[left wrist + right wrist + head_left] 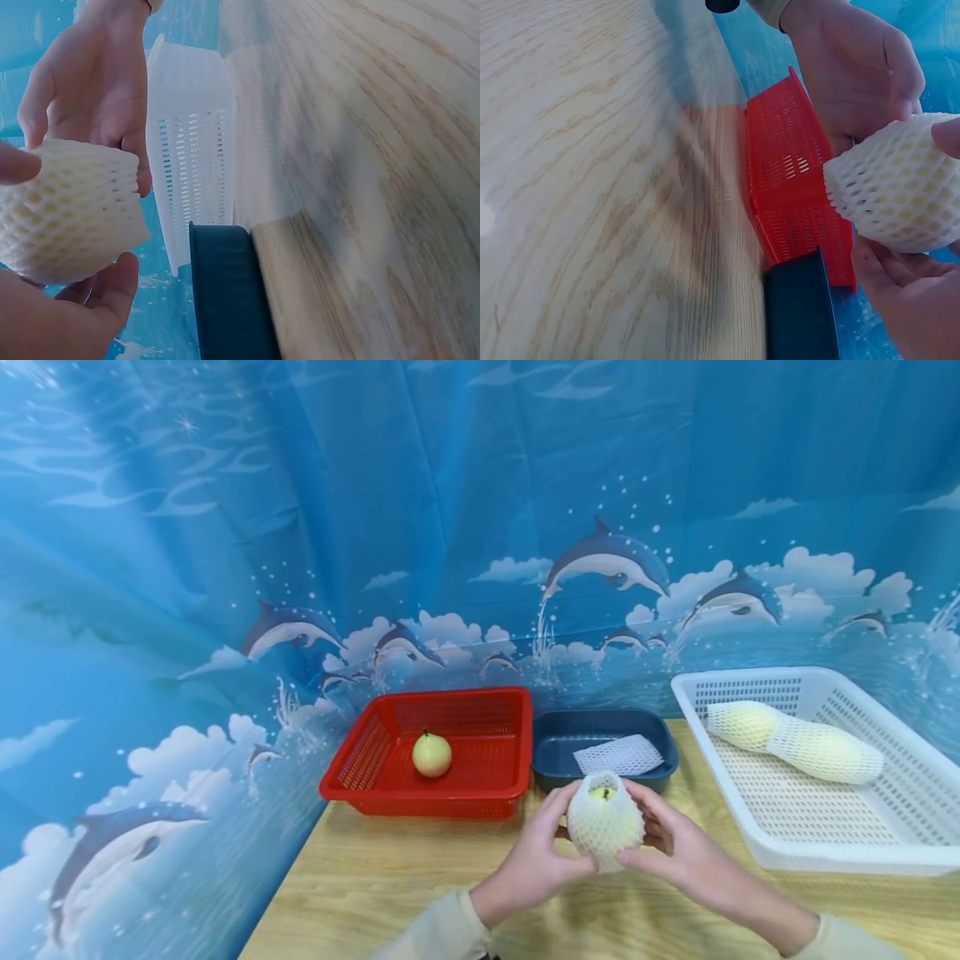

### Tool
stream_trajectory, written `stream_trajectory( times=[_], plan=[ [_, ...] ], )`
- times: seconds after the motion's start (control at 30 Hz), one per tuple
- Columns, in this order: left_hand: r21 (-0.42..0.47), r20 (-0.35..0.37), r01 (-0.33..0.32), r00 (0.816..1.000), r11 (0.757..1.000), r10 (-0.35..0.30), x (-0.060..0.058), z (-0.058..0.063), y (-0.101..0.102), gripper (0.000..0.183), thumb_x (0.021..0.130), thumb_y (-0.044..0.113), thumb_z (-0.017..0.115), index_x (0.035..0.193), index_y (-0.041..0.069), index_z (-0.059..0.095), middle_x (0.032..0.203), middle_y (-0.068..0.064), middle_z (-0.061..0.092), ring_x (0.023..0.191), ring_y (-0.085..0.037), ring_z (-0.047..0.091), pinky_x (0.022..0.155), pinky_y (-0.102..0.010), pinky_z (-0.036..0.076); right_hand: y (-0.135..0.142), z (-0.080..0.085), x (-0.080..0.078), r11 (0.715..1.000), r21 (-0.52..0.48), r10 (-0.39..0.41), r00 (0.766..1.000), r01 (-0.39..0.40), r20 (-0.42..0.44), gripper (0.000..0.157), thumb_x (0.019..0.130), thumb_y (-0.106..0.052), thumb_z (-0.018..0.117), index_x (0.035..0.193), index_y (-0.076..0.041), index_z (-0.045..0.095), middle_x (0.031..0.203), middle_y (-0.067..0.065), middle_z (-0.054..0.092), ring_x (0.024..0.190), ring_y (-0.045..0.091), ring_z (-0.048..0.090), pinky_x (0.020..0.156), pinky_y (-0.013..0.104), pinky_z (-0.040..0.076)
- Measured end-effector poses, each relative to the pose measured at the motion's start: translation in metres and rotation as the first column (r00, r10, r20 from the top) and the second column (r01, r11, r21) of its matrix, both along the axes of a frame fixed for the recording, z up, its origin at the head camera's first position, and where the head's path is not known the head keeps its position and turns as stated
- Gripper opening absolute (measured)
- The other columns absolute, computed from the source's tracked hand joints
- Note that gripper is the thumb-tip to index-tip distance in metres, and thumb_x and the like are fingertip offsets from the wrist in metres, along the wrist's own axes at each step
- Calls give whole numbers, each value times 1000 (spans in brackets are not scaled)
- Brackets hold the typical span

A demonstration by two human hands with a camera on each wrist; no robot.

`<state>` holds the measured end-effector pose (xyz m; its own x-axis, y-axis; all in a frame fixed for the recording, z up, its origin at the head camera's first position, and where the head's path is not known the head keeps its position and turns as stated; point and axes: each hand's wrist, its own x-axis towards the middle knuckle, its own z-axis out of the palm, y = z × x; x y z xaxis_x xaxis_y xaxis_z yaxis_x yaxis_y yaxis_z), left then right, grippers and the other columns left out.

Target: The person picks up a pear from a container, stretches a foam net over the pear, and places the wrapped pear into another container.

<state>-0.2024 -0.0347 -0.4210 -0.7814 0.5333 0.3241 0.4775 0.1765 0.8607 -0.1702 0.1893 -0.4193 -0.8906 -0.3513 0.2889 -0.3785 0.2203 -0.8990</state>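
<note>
Between both hands, above the wooden table, is a pear (604,794) wrapped in a white foam net sleeve (604,827); the stem shows through the open top. My left hand (542,852) holds it from the left with thumb and fingers. From the other side my right hand (681,852) grips it the same way. Both wrist views show the net (71,210) stretched round the fruit, its lower end bunched. Behind the hands, a flat foam net (618,755) lies in the dark blue basin (553,768).
A red basket (480,793) at the left holds one bare pear (432,754). At the right stands a white basket (813,835) with netted pears (795,743) lying end to end. A dolphin-print curtain (480,527) hangs behind the wooden table (390,877).
</note>
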Motion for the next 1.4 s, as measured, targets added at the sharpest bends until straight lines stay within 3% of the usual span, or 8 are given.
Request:
stream_trajectory(
  times=[0.2,0.43,0.7,0.9,1.13,1.4],
  plan=[
    [-41,2,-38,999,998,38,3,2,6,87,77,19,86,149,32,39,137,8,49,114,-7,52,93,-24,50,-2,-3,2,999,35,-38,997,40,-64,78,90,-14,75,155,-12,31,142,20,50,119,-2,57,94,20,51],
    [-89,-69,-90,994,992,84,6,3,10,88,73,10,85,146,29,41,135,8,50,115,-6,51,95,-24,49,-1,-2,4,997,59,-34,990,43,-135,81,88,-14,78,155,-13,33,139,15,53,119,2,59,96,20,50],
    [-39,-100,-52,994,998,48,6,0,12,87,70,2,82,144,25,41,134,4,52,110,-6,54,88,-22,52,4,4,4,987,147,-42,987,65,-154,90,84,-20,82,157,-29,30,150,11,46,121,5,57,97,27,51],
    [10,-39,-10,999,1000,10,7,-2,16,88,74,5,82,147,25,36,139,5,51,115,-7,54,89,-24,52,7,11,6,983,177,-27,991,51,-134,93,84,-22,81,158,-32,26,151,14,44,117,8,59,93,29,53],
    [65,51,-8,999,998,5,9,0,27,84,77,16,84,145,29,36,140,8,45,120,-9,50,91,-27,53,6,19,11,974,194,-92,988,115,-123,84,85,-26,80,155,-26,33,140,12,52,108,8,61,88,29,54],
    [58,125,24,992,998,-31,9,7,42,78,81,27,82,145,33,37,135,13,49,115,-5,51,90,-25,53,17,29,17,953,214,-190,974,213,-121,78,88,-27,78,153,-18,36,132,17,57,99,10,64,73,28,56]
  ],
)
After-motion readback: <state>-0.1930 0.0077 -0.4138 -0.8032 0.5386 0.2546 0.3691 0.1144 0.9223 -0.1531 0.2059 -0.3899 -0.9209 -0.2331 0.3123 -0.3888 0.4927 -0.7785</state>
